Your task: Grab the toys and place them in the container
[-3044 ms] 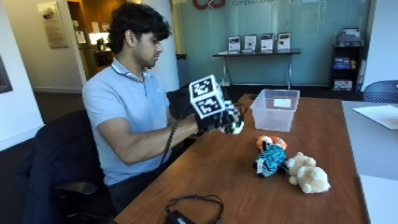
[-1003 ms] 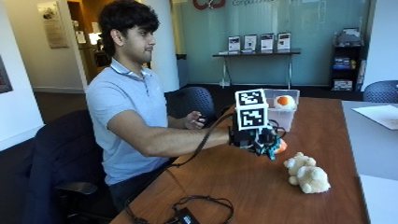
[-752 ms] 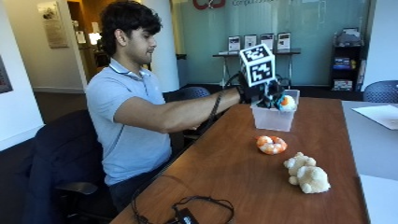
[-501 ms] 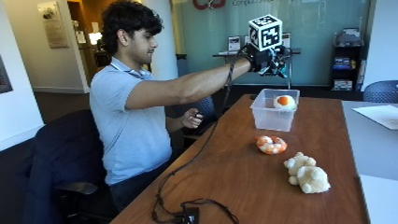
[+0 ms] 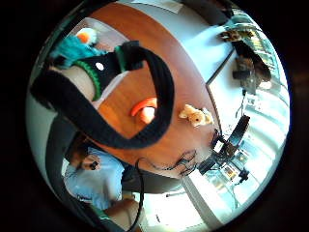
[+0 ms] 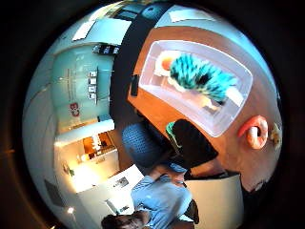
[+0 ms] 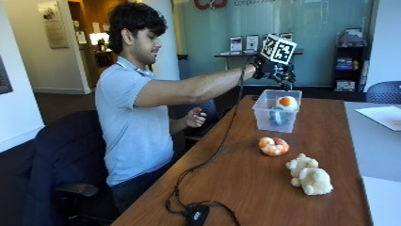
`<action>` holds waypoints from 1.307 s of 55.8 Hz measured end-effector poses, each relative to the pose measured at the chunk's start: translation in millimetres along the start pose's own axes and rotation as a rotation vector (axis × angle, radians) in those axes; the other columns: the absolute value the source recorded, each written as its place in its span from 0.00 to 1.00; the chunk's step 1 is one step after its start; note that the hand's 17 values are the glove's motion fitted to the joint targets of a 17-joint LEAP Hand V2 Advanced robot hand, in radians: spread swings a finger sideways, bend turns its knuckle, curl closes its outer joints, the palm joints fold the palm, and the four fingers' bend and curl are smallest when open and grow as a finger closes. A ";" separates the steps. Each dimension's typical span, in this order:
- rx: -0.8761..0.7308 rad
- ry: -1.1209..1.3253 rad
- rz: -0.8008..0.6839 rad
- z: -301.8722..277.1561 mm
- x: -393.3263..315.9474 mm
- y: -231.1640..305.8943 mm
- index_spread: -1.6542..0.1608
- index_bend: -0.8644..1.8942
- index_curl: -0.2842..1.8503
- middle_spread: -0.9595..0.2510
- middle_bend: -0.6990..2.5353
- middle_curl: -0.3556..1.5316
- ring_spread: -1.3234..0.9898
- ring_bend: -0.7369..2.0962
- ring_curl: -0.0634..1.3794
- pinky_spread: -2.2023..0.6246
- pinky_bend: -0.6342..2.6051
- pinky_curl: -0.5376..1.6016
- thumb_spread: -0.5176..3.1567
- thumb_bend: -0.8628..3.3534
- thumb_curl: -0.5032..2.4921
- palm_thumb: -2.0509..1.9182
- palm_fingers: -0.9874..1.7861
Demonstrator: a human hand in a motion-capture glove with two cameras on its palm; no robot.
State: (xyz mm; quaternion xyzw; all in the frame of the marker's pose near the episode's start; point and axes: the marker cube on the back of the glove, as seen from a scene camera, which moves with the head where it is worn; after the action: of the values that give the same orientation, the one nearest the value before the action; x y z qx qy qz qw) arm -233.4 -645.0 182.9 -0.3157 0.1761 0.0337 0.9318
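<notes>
Hand: above the container, grip apart, holding nothing.
Teal toy: inside the container, below the grip.

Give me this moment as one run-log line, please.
right hand: above container | teal toy: in container | orange ring, cream plush: on table
</notes>
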 end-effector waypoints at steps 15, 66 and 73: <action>-0.114 0.006 0.147 57.2 100.3 24.5 0.75 0.36 0.22 0.81 0.25 0.38 0.56 0.35 0.23 0.79 0.58 0.42 0.52 0.25 0.25 0.51 0.26; 0.192 -0.155 0.139 87.0 149.1 31.5 0.73 0.41 0.29 0.78 0.28 0.37 0.50 0.51 0.35 0.70 0.57 0.43 0.58 0.36 0.33 0.68 0.57; 0.255 -0.100 0.077 30.5 103.9 28.4 0.74 0.41 0.31 0.78 0.28 0.38 0.50 0.52 0.36 0.70 0.57 0.43 0.58 0.37 0.33 0.69 0.57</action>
State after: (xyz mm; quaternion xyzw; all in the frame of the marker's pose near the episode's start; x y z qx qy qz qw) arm -131.7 -609.0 152.8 -0.1858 0.1441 0.0626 0.9699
